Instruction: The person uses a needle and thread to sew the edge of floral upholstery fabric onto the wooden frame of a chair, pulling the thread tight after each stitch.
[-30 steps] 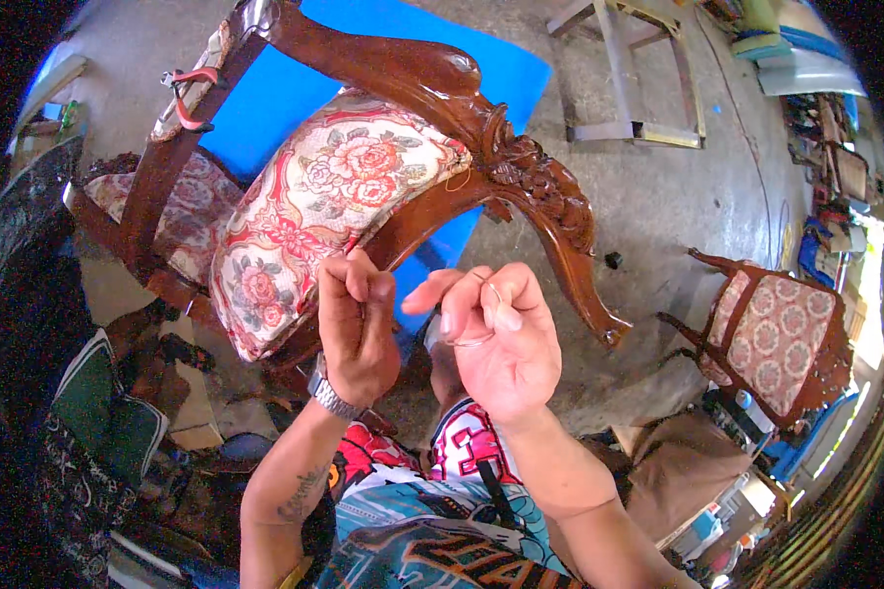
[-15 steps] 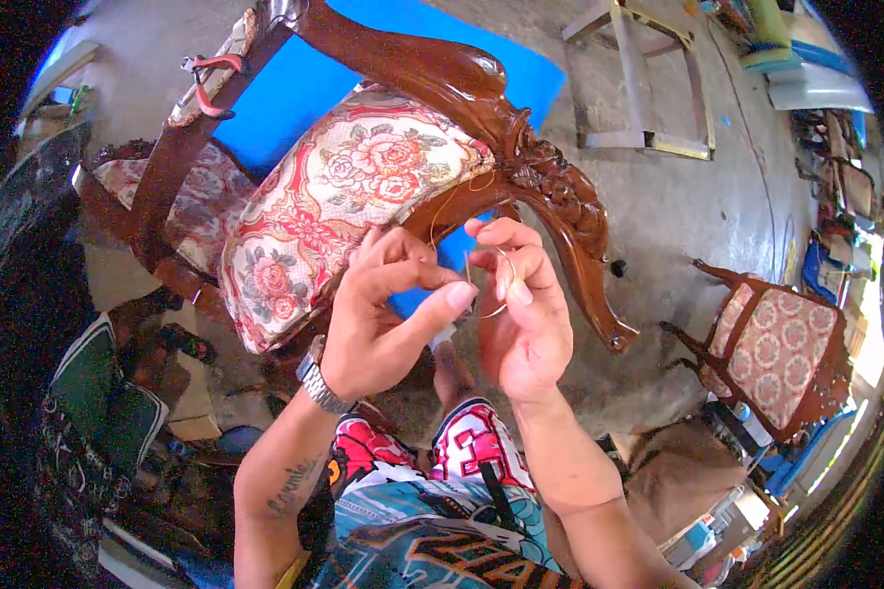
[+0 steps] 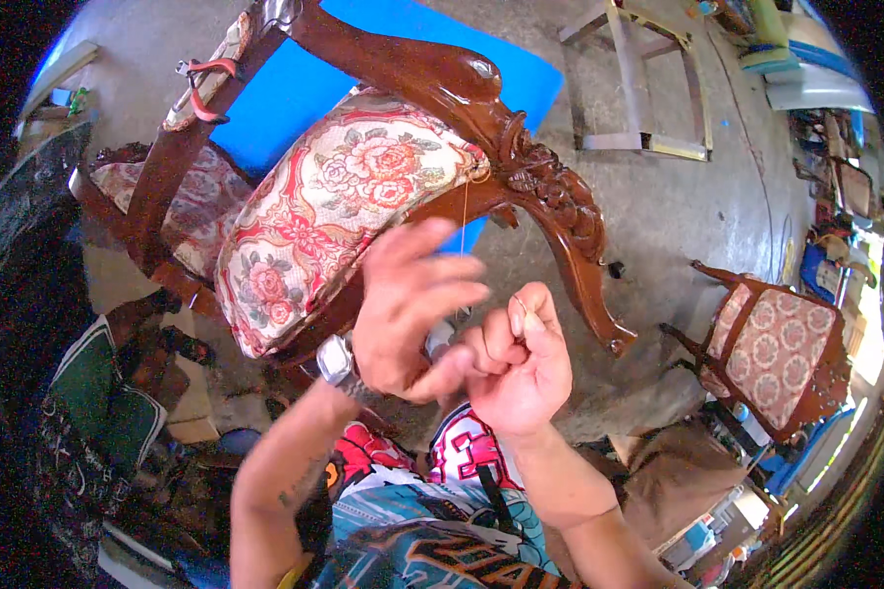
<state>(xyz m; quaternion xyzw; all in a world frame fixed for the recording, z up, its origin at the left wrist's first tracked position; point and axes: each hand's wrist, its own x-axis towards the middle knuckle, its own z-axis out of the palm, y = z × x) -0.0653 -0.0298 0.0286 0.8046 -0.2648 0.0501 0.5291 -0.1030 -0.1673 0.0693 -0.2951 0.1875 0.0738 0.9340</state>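
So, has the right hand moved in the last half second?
Yes: the right hand has drawn back toward the person's shirt, judged against the chair's curved leg.

It's a furniture workshop — upholstered chair (image 3: 354, 187), pliers (image 3: 199, 104), bare frame (image 3: 631, 79), concrete floor (image 3: 697, 216).

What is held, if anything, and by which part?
The right grip appears to pinch something thin, perhaps needle or thread; which part cannot be told. The left grip, blurred, shows nothing held.

The cream upholstery (image 3: 339, 191) bears red roses, the frame (image 3: 403, 64) is brown, the sheet (image 3: 523, 74) blue.
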